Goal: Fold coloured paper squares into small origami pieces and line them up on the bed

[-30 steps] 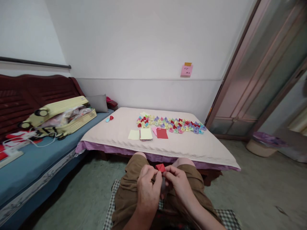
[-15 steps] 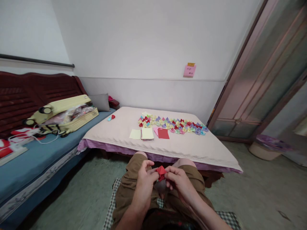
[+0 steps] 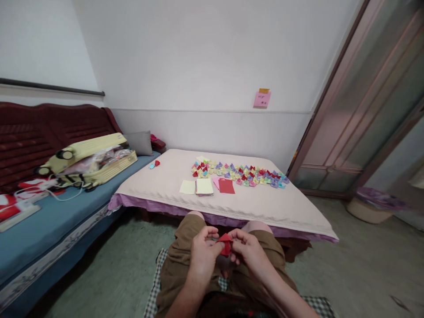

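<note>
Between my fingertips, above my lap, is a small red folded paper [image 3: 225,244] with a pointed top. My left hand [image 3: 204,251] pinches its left side, thumb in front. My right hand [image 3: 247,248] grips its right side between thumb and fingers. Beyond my knees, on the cloth-covered table, lie a stack of pale yellow paper squares [image 3: 204,186], a single pale yellow sheet [image 3: 187,187] and a red sheet [image 3: 227,186] over pink paper. Many small folded paper pieces [image 3: 245,173] in several colours spread behind them.
A red and a blue folded piece [image 3: 154,164] lie at the table's left. An open yellow suitcase [image 3: 96,161] rests on the blue-covered bench [image 3: 66,212]. A lined bin [image 3: 371,210] stands at right by the door. A pink note [image 3: 262,99] hangs on the wall.
The red folded paper has turned in my fingers and shows a narrower, flatter shape. My left fingers have closed in around it. The view has shifted slightly.
</note>
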`<state>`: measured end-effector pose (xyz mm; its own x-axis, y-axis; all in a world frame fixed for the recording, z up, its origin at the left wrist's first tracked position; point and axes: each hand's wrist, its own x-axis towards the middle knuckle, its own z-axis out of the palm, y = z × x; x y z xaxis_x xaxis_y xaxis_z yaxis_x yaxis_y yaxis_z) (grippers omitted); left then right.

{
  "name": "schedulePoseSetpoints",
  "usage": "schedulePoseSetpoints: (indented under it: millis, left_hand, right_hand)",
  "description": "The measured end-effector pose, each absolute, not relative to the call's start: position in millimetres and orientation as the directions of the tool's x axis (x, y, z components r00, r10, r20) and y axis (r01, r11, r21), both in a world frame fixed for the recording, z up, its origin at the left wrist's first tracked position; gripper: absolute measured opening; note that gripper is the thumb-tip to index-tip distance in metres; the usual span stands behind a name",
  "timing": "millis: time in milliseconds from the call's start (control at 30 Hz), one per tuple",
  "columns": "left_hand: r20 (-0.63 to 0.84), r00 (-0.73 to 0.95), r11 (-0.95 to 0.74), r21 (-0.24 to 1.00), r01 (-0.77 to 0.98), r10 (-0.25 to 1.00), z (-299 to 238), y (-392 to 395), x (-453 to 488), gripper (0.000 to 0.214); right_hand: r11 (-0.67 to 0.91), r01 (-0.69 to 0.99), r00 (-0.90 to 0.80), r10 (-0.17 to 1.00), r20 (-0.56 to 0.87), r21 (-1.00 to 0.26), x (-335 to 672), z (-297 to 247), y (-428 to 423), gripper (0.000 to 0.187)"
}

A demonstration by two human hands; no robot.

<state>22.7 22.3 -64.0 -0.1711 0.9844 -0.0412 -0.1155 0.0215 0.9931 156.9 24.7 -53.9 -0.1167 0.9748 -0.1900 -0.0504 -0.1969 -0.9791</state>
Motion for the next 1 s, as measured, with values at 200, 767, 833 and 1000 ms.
schedulePoseSetpoints:
  millis: [200, 767, 833, 1000]
  left_hand:
    - [-0.05, -0.099, 0.037, 0.992, -0.124, 0.994, -60.9, 23.4, 18.4, 0.028]
    - [-0.044, -0.074, 0.044, 0.999, 0.0, 0.996, -52.5, 14.1, 21.0, 0.016]
    - [-0.052, -0.05, 0.052, 0.999, 0.012, 0.997, -51.9, 14.4, 20.7, 0.008]
    - [-0.052, -0.028, 0.053, 0.998, 0.03, 0.998, -54.5, 15.0, 21.2, 0.017]
  right_hand:
    - [-0.175, -0.034, -0.094, 0.981, -0.171, -0.984, 159.8, -54.4, 26.1, 0.015]
    - [-0.087, -0.006, -0.125, 0.988, -0.085, -0.996, 161.5, -49.0, 25.3, 0.011]
    - [-0.079, 0.007, -0.136, 0.987, -0.079, -0.997, 162.7, -48.3, 25.7, 0.011]
    - [-0.073, 0.051, -0.17, 0.982, -0.081, -0.996, 165.4, -48.1, 27.2, 0.014]
